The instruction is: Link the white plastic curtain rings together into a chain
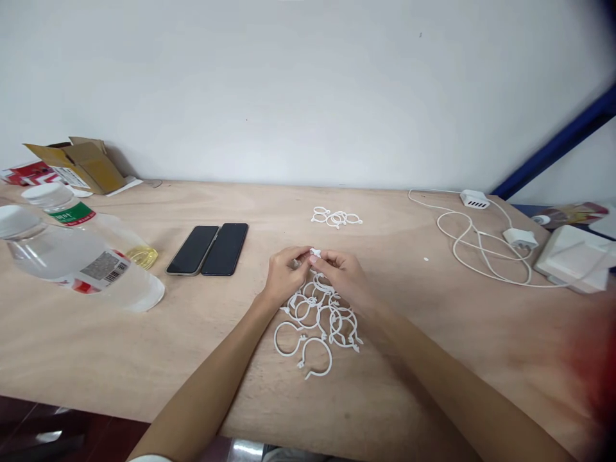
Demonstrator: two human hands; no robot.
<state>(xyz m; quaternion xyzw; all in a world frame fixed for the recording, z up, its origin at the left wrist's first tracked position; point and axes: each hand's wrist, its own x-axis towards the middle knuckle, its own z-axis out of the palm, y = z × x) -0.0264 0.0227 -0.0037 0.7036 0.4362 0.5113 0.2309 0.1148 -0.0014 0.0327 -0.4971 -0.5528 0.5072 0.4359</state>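
My left hand (287,276) and my right hand (345,274) meet near the middle of the table, fingertips pinched together on the clasp of a white plastic ring (315,252). Most of that ring is hidden by the fingers. Just below and between my hands lies a loose pile of white plastic rings (323,314). Some of these rings have a gap at the clasp, such as the nearest ring (331,358). Farther back, toward the wall, a small group of similar rings (338,217) lies overlapping, and those look closed.
Two phones (225,249) lie side by side on the left. Beyond them are plastic bottles (72,256), a yellow roll of tape (143,256) and an open cardboard box (91,167). A white cable (457,247) and a charger (475,199) lie on the right.
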